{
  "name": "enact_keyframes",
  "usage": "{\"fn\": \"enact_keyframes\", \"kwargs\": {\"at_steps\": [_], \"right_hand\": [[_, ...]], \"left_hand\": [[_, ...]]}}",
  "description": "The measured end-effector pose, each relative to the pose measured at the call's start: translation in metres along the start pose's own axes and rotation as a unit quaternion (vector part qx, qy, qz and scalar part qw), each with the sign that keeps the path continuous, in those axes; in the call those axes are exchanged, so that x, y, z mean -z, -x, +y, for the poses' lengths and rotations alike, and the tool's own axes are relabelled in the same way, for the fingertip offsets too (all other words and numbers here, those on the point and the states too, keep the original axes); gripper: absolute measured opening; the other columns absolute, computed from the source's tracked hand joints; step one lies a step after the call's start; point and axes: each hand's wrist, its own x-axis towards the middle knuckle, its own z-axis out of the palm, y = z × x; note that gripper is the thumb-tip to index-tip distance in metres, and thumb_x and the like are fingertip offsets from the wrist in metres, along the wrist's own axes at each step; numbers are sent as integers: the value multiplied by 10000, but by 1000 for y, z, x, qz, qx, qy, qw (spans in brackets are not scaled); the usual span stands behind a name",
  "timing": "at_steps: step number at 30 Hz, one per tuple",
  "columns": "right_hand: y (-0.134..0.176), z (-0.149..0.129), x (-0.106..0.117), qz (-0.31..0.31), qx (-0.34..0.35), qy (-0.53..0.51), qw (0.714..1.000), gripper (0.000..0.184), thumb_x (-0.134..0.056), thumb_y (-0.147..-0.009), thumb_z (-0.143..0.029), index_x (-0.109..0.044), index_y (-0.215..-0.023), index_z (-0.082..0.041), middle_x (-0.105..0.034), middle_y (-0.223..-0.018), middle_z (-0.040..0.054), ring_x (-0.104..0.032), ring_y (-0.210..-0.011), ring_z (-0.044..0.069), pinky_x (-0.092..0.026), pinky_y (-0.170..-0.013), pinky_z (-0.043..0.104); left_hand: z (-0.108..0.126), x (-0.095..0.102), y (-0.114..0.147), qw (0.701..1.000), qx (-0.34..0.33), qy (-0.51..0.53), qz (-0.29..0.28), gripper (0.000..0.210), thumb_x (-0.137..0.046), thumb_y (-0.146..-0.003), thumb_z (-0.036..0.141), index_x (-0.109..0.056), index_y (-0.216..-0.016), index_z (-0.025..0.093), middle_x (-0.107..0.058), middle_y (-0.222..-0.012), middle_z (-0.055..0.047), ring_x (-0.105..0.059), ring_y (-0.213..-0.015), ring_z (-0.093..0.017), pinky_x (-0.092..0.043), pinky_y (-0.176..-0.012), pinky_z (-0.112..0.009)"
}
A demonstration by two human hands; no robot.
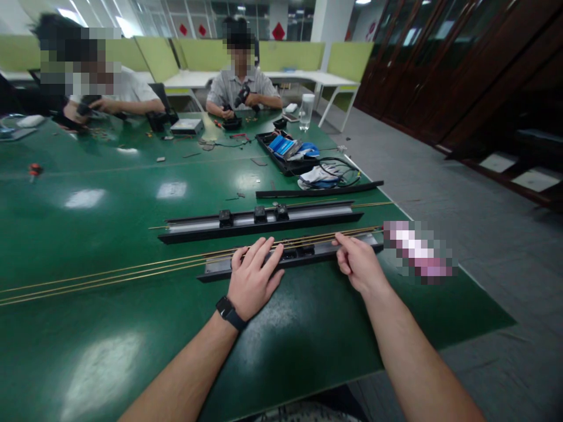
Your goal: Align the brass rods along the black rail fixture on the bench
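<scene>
Across the near black metal channel [241, 271], my left hand [255, 275] lies with its fingers spread, touching the channel and the thin brass-coloured rods [132, 271] on it. The rods run far out past the channel's left end. My right hand [360, 264] is at the channel's right part, index finger stretched onto the rods and the other fingers curled in; whether anything is inside them is hidden. Small black blocks [307, 250] sit inside the channel between my hands. Beyond it lies a second black channel [259, 227] with black blocks and a thin rod along it.
Behind the channels are a black strip [319, 192], white gloves [323, 174] with a cable, and a black tray [290, 167] holding blue items. Two people sit across the green table [101, 234]; one holds a drill [241, 95]. A blurred-out pink object [417, 249] lies at right.
</scene>
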Motion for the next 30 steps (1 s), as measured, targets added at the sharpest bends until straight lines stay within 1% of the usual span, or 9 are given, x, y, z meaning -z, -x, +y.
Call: {"fn": "enact_keyframes", "kwargs": {"at_steps": [9, 20, 30], "right_hand": [[0, -2, -1, 7, -12, -1, 1000, 329, -772, -782, -453, -644, -788, -150, -505, -420, -31, -328, -282, 62, -171, -296, 190], [0, -2, -1, 6, -15, 1, 1000, 344, -763, -795, -469, -653, -799, -143, -503, -411, -33, -321, -282, 55, -162, -296, 181], [-1, -3, 0, 4, -16, 1, 1000, 340, -768, -790, -462, -655, -794, -142, -507, -416, -34, -320, -279, 50, -174, -295, 174]], "left_hand": [[0, -1, 0, 1000, 4, 6, -4, 521, -547, -976, 386, -474, -1484, 294, -485, -1549, -69, -444, -1432, -287, -275, -1137, -493], [1, 0, -1, 1000, -1, 0, 14, 506, -574, -966, 386, -512, -1454, 270, -524, -1516, -88, -467, -1412, -284, -267, -1137, -480], [1, -1, -1, 1000, -1, -3, 11, 510, -570, -969, 391, -506, -1460, 271, -523, -1518, -84, -467, -1413, -278, -279, -1130, -478]]}}
